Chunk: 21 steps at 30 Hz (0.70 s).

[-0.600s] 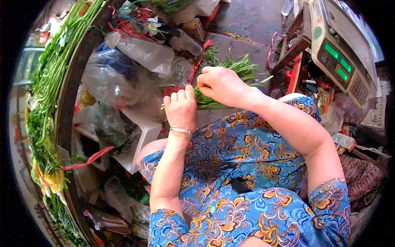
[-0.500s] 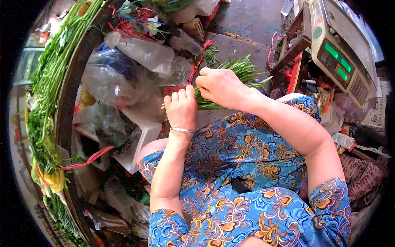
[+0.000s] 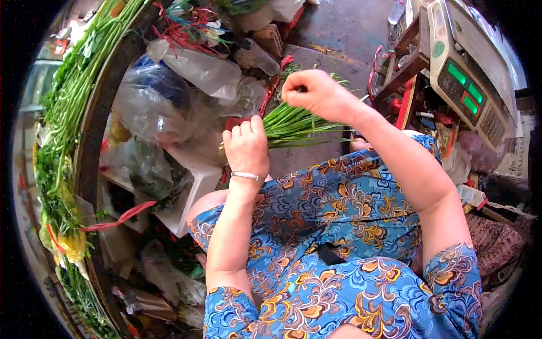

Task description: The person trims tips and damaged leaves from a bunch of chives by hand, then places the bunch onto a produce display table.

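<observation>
My left hand point(image 3: 247, 146), with a bracelet at the wrist, is wrapped round one end of a bunch of thin green leafy stalks point(image 3: 296, 125). The stalks fan out to the right above my lap. Over the bunch, my right hand point(image 3: 315, 93) is closed, thumb and fingers curled together. Whatever it may hold is hidden in the fingers. Part of the bunch's far end lies behind my right hand and forearm. A red strip of ribbon point(image 3: 270, 96) hangs just left of my right hand.
A scale point(image 3: 468, 85) with lit green displays stands at the right on a wooden frame point(image 3: 403, 53). Clear plastic bags point(image 3: 152, 110) and a white foam box point(image 3: 197, 195) lie to the left. Long green vegetables point(image 3: 84, 96) line a curved ledge at far left.
My right hand has lifted and moved up and right, away from my left hand, uncovering more of the stalks. My left hand stays almost in place round the bunch.
</observation>
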Tool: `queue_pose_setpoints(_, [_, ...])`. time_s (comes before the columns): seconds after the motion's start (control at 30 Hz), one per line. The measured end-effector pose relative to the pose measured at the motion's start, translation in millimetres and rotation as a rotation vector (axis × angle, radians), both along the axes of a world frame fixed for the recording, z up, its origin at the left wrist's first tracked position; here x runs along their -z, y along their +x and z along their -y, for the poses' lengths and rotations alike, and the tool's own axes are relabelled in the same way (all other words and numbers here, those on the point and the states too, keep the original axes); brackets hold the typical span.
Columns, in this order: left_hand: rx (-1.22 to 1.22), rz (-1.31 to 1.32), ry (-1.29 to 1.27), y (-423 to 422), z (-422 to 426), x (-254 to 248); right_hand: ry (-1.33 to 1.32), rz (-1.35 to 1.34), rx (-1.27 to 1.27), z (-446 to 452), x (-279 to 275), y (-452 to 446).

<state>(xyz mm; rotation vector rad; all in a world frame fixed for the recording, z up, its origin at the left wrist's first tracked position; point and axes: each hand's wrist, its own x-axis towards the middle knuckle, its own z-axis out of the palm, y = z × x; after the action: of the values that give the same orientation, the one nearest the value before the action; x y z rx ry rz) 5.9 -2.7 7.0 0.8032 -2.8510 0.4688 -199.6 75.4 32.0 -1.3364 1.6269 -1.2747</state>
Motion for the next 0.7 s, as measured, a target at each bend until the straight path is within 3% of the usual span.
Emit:
queue_pose_setpoints(0.1, [-0.038,0.044,0.048,4,5,-3,0.139,0.312,0.035,-4,-21,-13])
queue_pose_setpoints(0.23, [-0.013,-0.015,-0.013,7,9,-3,0.025,0.417,0.047,-3,-22,-35])
queue_pose_setpoints(0.3, [-0.042,-0.026,0.081,12,12,-1,-0.008,0.519,0.028,-1,-21,-46])
queue_pose_setpoints(0.43, [-0.228,0.025,0.363,23,22,1,-0.040,0.456,0.067,6,-22,-58])
queue_pose_setpoints(0.5, [-0.251,0.018,0.377,31,27,-2,-0.011,0.416,0.133,10,-22,-61])
queue_pose_setpoints(0.57, [-0.334,-0.140,0.514,38,30,-9,-0.018,0.355,0.179,18,-15,-68])
queue_pose_setpoints(0.7, [-0.479,-0.221,0.511,57,45,-13,-0.047,0.325,0.237,29,-12,-67])
